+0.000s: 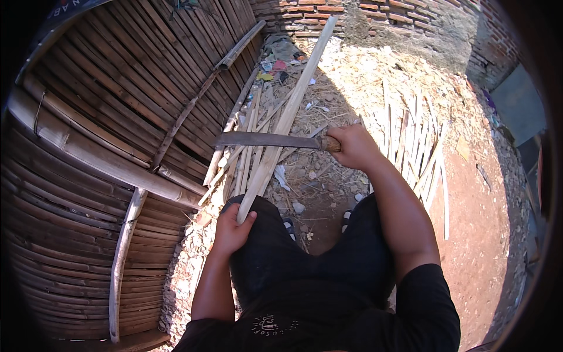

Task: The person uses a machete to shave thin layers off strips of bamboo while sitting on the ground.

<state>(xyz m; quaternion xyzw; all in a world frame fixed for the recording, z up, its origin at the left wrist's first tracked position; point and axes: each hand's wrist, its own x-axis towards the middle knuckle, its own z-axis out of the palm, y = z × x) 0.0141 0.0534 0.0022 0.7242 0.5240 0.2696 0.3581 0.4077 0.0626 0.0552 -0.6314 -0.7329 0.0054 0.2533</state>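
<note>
A long pale strip of split bamboo (296, 97) slants up and away from my lap. Its near end rests by my left knee, where my left hand (232, 229) is closed round it, thumb along the edge. In my right hand (353, 146) is the wooden handle of a machete (267, 139), gripped in a fist. The broad dark blade points left and lies across the strip, about midway along it. Whether the edge touches the wood or passes just above it I cannot tell.
A bamboo slat wall (111, 88) stands close on my left. Several thin bamboo strips (249, 132) lie beyond my left knee, and another pile of strips (416, 141) lies to the right. Litter and shavings cover the ground ahead, up to a brick wall (387, 14).
</note>
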